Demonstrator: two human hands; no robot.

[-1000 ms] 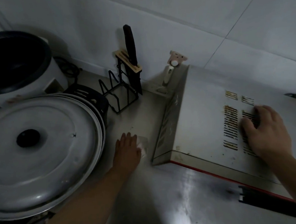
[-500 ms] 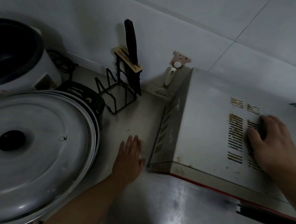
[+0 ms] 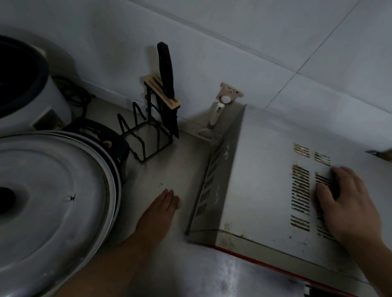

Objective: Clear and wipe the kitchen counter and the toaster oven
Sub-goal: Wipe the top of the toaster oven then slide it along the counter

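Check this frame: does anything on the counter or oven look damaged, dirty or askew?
Yes. The vent slots on top of the toaster oven carry brown, rust-like staining, beside the right hand. The left hand presses a pale cloth on the counter. Nothing looks spilled or tipped.

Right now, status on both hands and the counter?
Left hand flat on counter, pressing a white wipe. Right hand resting on toaster oven vents. Knife rack and big pot lid crowd the strip.

A left hand (image 3: 161,211) presses a pale cloth (image 3: 178,202) flat on the counter (image 3: 180,161); the right hand (image 3: 345,203) rests atop the toaster oven (image 3: 257,179).
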